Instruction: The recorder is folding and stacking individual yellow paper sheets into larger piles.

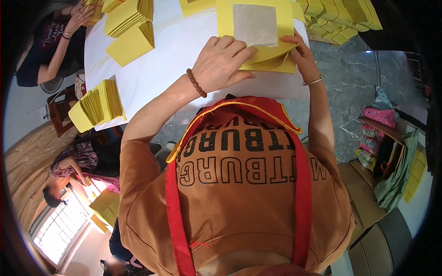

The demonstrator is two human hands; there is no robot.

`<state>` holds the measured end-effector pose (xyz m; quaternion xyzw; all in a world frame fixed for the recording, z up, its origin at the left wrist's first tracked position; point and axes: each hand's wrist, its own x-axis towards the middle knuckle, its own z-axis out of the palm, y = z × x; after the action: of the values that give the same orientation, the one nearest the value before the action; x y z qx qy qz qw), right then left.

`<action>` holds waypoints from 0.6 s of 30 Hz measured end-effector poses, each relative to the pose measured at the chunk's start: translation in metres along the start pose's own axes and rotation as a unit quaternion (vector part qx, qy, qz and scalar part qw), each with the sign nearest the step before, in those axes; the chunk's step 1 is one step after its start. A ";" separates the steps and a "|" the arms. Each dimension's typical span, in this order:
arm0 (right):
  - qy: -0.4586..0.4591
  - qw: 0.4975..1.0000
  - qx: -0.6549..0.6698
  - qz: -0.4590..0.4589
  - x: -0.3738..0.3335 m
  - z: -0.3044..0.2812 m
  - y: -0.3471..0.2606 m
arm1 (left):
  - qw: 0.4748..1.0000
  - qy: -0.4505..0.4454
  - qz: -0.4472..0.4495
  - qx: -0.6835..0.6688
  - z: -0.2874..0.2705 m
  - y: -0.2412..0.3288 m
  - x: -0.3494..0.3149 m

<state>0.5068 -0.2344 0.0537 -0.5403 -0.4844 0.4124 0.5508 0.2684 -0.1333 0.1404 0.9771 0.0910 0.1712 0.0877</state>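
On the white table in front of me lies a stack of yellow paper sheets (285, 20), the top one bearing a silver-grey square (254, 25). The near edge of the sheets is lifted and curved, with gaps between the layers. My left hand (223, 62), with a brown bead bracelet, is closed with curled fingers at the left near edge of the paper. Its thumb lies along that near edge. At the right near corner my right hand (304, 56) pinches the paper between thumb and fingers; a bangle is on that wrist.
Folded yellow paper bundles (131, 23) lie at the table's far left, another bundle (103, 103) at its left corner. More yellow bundles (340, 16) are piled at the far right. A co-worker's hand (80, 16) is at the far left; another person (76, 170) sits at left.
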 end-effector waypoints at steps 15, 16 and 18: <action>-0.005 1.000 -0.022 0.020 -0.001 -0.004 0.002 | 0.989 -0.018 -0.041 -0.143 -0.011 -0.026 0.014; -0.006 1.000 0.000 0.005 0.000 -0.002 0.002 | 0.997 0.002 0.059 -0.052 -0.012 -0.026 0.014; -0.007 1.000 0.022 -0.010 0.001 0.002 0.000 | 0.996 -0.031 0.084 -0.028 -0.007 -0.030 0.006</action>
<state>0.5049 -0.2334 0.0541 -0.5202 -0.4846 0.4214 0.5630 0.2672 -0.1022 0.1427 0.9832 0.0006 0.1503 0.1031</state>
